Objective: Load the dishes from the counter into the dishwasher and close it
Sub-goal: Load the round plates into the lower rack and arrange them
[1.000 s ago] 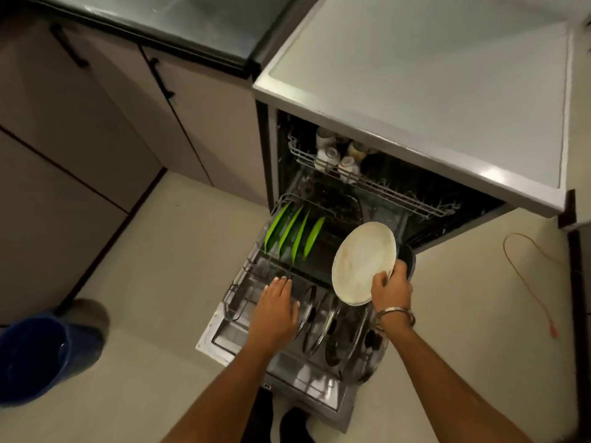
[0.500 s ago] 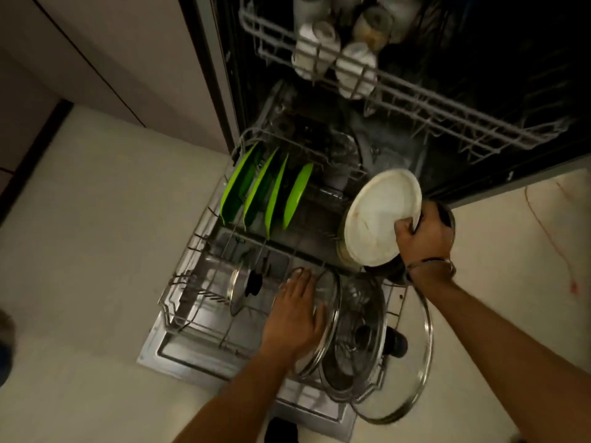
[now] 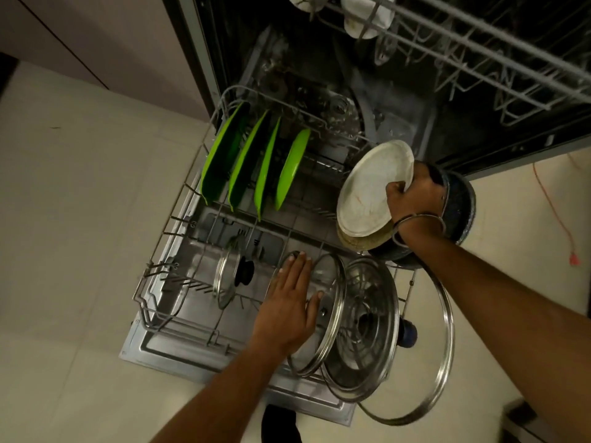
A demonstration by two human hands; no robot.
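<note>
My right hand (image 3: 412,195) grips the rim of a white plate (image 3: 367,190), tilted at the right side of the pulled-out lower rack (image 3: 166,247). A second pale plate (image 3: 361,243) leans just beneath it, against a dark pot (image 3: 460,212). Flat on a glass lid (image 3: 323,314) standing in the rack's front row lies my left hand (image 3: 287,305), fingers straight. Several green plates (image 3: 256,164) stand upright at the rack's back left. More glass lids (image 3: 364,324) stand to the right of my left hand.
The open dishwasher door (image 3: 179,353) lies under the rack. The upper rack (image 3: 479,52) holds white cups (image 3: 367,14) overhead. A small glass lid (image 3: 228,276) stands mid-rack. A large lid (image 3: 444,346) overhangs the rack's right edge. An orange cord (image 3: 556,215) lies on the floor at right.
The view has closed in on the lower rack. My right hand has lowered the white plate toward the rack beside the dark pot. My left hand stays on the glass lid.
</note>
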